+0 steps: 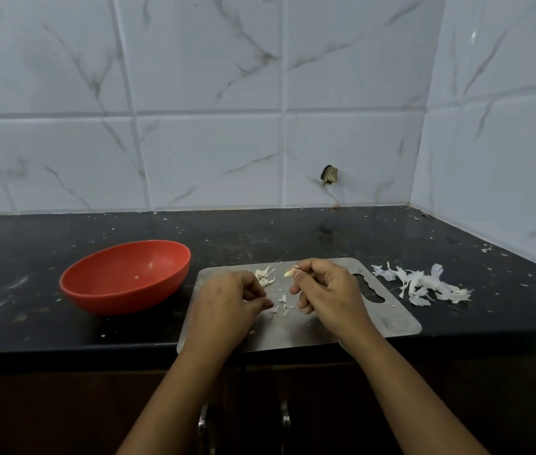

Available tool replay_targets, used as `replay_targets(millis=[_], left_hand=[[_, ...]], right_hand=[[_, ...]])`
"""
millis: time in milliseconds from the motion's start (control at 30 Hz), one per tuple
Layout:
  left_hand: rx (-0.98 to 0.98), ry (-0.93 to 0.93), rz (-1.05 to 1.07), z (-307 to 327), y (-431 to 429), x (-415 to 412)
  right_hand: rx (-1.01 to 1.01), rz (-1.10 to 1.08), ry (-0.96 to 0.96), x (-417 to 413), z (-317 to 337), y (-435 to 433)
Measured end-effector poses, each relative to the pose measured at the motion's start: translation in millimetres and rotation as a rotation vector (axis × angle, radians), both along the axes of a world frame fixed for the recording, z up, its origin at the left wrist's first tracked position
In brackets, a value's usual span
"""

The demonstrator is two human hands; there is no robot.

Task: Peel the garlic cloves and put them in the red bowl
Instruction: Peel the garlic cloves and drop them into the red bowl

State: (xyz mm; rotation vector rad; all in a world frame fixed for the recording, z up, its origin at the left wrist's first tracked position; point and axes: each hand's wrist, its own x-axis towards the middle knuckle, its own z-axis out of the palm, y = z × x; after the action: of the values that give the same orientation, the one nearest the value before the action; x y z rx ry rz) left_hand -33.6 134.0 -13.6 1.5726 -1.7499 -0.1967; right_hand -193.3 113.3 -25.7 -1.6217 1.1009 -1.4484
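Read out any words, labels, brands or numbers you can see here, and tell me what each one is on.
None: no text shows anywhere in this view.
The red bowl is plain, the steel board bears no marking, and the wall tiles show only grey veins.

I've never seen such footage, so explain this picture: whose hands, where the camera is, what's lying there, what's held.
No machine: a person works bare-handed, filmed by one camera worn on the head, looking down. On the black stone counter lies a steel cutting board with small garlic scraps. A round red bowl stands left of it, a heap of white papery garlic skins right of it. The right hand pinches a pale garlic clove. The left hand is curled over the board; whether it holds anything is unclear.
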Motion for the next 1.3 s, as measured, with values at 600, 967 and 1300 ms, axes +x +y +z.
replay_targets(millis=[600,967,1300], left_hand=[[-0.021,-0.072,-0.017,-6.6,-4.6,23.7],[-0.371,0.12,0.05,16.6,22.9,64.2],[-0.26,0.598,0.296,25.4,26.8,138.2]], right_hand=[[0.066,-0.033,0.04,0.3,1.2,-0.7],[0.105,0.023,0.085,9.8,12.8,-8.6],[-0.174,0.185,0.609,119.8,73.3,-44.8]])
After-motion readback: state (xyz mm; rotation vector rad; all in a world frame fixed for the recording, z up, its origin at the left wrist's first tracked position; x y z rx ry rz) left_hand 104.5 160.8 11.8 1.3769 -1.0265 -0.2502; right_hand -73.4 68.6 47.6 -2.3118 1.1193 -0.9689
